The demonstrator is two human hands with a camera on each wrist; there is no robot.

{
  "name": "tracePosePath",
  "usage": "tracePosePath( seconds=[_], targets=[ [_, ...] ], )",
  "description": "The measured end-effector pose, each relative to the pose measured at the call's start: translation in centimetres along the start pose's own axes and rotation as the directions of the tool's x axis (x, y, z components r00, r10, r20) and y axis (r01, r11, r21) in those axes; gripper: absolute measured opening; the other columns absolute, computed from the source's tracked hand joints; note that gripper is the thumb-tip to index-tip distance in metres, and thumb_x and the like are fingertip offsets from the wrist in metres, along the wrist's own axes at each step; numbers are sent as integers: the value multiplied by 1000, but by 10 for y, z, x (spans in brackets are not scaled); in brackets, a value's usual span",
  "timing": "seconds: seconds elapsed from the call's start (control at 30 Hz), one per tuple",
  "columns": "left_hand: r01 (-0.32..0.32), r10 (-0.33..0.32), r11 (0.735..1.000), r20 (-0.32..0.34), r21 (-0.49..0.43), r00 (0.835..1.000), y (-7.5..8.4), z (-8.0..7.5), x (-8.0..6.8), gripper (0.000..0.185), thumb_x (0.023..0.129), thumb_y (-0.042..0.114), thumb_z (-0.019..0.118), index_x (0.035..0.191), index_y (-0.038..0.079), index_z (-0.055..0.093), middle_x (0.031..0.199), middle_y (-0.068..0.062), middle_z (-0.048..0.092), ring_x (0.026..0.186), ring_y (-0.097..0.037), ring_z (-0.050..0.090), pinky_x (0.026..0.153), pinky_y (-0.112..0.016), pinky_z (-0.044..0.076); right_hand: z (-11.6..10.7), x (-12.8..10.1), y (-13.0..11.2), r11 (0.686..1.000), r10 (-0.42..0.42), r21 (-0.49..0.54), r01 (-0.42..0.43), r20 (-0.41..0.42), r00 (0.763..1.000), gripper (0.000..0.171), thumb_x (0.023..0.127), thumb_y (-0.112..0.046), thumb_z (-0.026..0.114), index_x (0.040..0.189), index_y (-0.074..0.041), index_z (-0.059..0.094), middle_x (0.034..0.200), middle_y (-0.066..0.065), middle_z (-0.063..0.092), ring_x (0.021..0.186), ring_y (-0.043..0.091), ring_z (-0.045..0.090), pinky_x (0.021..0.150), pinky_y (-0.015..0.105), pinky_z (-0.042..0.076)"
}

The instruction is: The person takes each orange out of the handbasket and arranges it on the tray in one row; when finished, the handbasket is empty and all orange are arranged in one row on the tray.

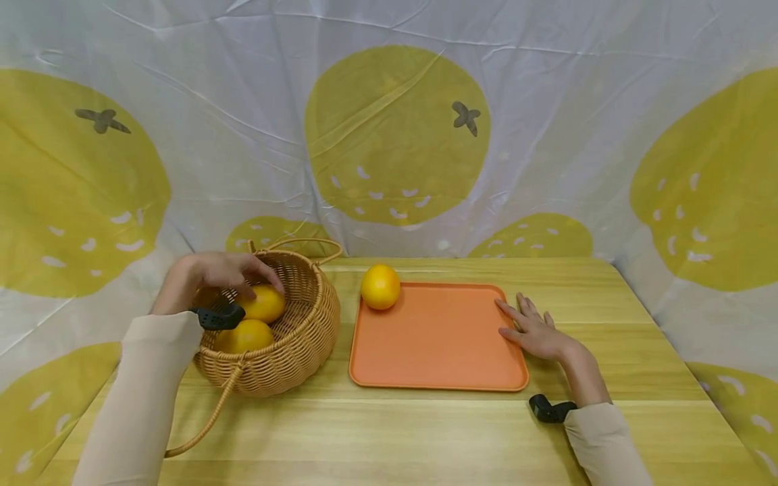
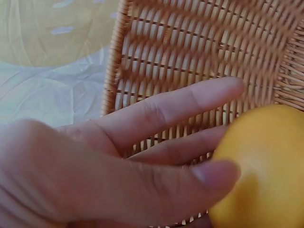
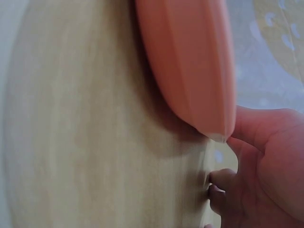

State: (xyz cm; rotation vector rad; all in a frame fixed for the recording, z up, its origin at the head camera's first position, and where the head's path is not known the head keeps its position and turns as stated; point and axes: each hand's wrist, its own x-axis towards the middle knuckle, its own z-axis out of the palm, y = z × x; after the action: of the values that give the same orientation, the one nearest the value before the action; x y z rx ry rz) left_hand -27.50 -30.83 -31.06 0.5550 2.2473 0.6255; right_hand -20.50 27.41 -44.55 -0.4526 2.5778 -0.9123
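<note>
Nearest you, your right hand (image 1: 537, 331) lies flat on the counter (image 1: 425, 432), fingers straight and loosely spread, its thumb side touching the right edge of the orange tray (image 1: 437, 337); it holds nothing. The right wrist view shows the tray's rim (image 3: 190, 71) against the thumb.

To the left stands a wicker basket (image 1: 304, 337), its long handle trailing toward you over the counter. Two oranges lie inside: a lower orange (image 1: 244, 335) on the near side and an upper orange (image 1: 264, 304) behind it. Your left hand (image 1: 213, 277) reaches in over the rim, fingers curved over the upper orange. The left wrist view shows the thumb and fingers (image 2: 190, 102) beside the fruit (image 2: 261, 166); contact looks light, not yet a closed hold.

The orange is likely firm, round, moderately heavy and smooth-skinned, so it may roll; take it across its widest part, thumb opposite fingers.

Farther back, a third orange (image 1: 380, 286) sits at the tray's far left corner. A fruit-printed cloth (image 1: 395, 135) hangs behind.
</note>
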Motion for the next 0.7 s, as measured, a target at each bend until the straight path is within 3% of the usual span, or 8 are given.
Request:
tracePosePath(
  seconds=[0.1,0.23,0.47,0.53,0.7],
  targets=[
    [38,-38,999,1,12,999,2,1,0,57,81,-7,69,134,14,70,154,-15,51,146,-39,35,118,-59,32,1,0,0,1000,2,-5,-2,0,1000,72,109,-34,52,165,-3,20,166,37,-14,152,58,-17,113,77,-18],
    [51,-51,999,31,-11,998,4,2,1,55,87,0,72,140,13,66,158,-18,46,150,-45,31,118,-64,32,1,0,-2,1000,4,-12,-4,-3,1000,72,109,-34,52,165,-3,20,166,37,-14,152,58,-16,113,77,-17],
    [81,-76,992,60,-101,995,-1,6,3,52,99,22,70,149,11,58,162,-19,37,145,-38,38,109,-40,44,1,0,-3,1000,11,-3,-11,1,1000,72,109,-34,52,165,-3,20,166,37,-14,152,58,-16,114,76,-18],
    [68,-64,994,56,-88,996,-3,6,4,52,99,23,70,148,13,58,162,-19,37,146,-38,37,108,-39,44,1,0,-3,1000,10,0,-10,3,1000,72,109,-34,52,165,-3,19,166,37,-14,152,58,-17,114,76,-18],
    [-15,16,998,21,-60,1000,-3,6,5,45,97,15,71,141,10,64,157,-16,44,146,-39,35,114,-55,37,1,0,-2,1000,5,-8,-5,-1,1000,72,109,-34,52,165,-2,19,166,37,-14,152,58,-16,113,77,-18]
  ],
)
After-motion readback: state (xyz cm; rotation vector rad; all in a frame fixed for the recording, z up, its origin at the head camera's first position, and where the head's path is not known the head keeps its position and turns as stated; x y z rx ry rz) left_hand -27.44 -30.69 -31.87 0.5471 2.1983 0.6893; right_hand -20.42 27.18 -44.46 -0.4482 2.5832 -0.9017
